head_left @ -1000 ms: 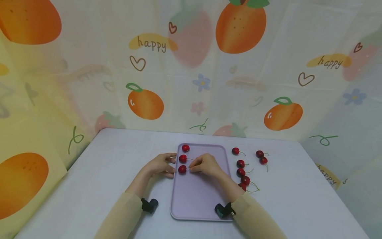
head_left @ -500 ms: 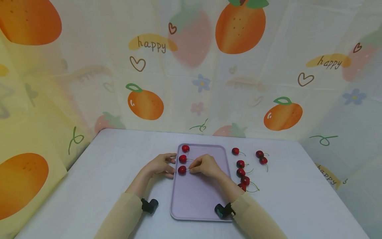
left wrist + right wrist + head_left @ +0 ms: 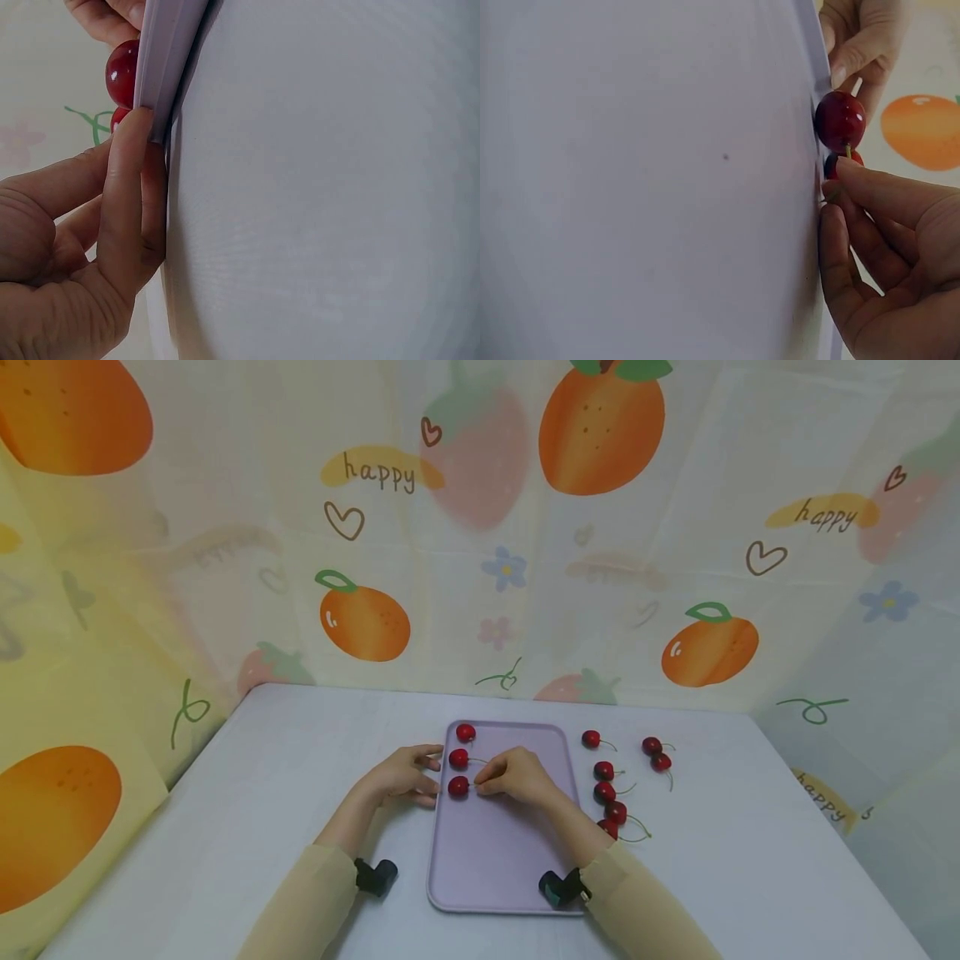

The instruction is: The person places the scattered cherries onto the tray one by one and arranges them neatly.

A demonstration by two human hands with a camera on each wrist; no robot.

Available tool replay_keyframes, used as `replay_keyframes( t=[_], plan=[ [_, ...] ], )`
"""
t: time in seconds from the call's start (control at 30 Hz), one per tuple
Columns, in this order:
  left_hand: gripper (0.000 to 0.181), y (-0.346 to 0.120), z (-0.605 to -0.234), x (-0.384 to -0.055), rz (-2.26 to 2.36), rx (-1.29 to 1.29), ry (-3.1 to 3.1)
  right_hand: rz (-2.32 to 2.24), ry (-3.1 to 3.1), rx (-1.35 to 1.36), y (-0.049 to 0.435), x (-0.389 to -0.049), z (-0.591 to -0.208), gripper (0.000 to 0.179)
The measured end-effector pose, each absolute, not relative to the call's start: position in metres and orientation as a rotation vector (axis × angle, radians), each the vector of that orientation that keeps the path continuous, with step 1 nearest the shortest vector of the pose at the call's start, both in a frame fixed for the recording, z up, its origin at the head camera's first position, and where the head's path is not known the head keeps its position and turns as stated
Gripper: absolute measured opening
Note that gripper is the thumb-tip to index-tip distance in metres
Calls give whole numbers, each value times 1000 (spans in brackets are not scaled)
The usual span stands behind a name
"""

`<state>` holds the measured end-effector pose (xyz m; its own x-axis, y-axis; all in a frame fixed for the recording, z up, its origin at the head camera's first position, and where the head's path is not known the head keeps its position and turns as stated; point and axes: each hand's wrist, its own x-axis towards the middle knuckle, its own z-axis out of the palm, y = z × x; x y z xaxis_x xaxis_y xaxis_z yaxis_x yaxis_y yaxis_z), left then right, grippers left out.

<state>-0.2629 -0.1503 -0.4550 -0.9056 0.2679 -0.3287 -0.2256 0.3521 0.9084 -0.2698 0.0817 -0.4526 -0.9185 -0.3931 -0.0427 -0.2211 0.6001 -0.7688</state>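
A lilac tray (image 3: 498,860) lies on the table, with three red cherries in a column down its left side. Thumb and fingers of my right hand (image 3: 517,777) pinch the stem of the nearest of these, a cherry (image 3: 458,787) resting on the tray. In the right wrist view that cherry (image 3: 840,124) shows its green stem running to the thumb tip. The middle cherry (image 3: 459,759) and far cherry (image 3: 466,732) lie beyond it. At the tray's left edge, my left hand (image 3: 405,775) touches the rim with loosely extended fingers, as the left wrist view also shows.
Right of the tray, several cherries (image 3: 604,792) lie in a loose line on the white table (image 3: 720,868), the closest partly behind my right forearm. Farther right sit two more touching cherries (image 3: 652,746). A fruit-printed curtain (image 3: 450,568) hangs behind the table.
The nearest cherry on the tray has shifted very slightly toward me. Both hands keep practically the same place, the right still pinching the stem.
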Motion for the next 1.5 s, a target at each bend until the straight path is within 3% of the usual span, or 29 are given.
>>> replay_keyframes(
  t=[1.07,1.5],
  plan=[
    [76,-149,-454,-262,1576,27,2204,-1308,2643,-379,100,-280,-446,12],
    [75,-148,-453,-262,1573,20,2204,-1464,2607,-261,135,-284,-416,20]
  ],
)
